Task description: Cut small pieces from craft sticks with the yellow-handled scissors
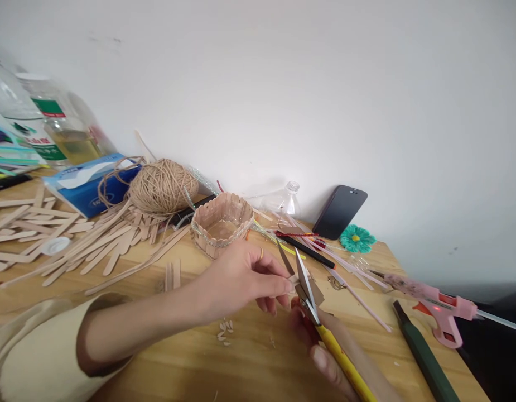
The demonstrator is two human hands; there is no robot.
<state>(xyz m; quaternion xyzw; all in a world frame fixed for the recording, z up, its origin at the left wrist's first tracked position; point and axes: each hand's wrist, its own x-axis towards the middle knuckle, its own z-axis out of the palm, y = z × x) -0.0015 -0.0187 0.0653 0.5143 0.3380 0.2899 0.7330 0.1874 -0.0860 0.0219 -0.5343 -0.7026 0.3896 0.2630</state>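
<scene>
My left hand (245,276) is closed in a pinch on a short piece of pale craft stick (294,282). My right hand (327,360) grips scissors (345,363) with yellow handles; their blades stand apart, close to my left fingertips. A brown flat piece (316,291) shows behind the blades, and I cannot tell what holds it. Small pale wood chips (225,330) lie on the table below my left hand. Beyond that hand stands a little box walled with craft-stick pieces (205,241), a silvery trim around it.
Loose craft sticks (102,245), a twine ball (163,187) and a blue tissue pack (88,192) lie left. A phone (340,212) leans on the wall. To the right are a teal flower (358,239), a pink glue gun (439,307) and a dark green tool (425,354).
</scene>
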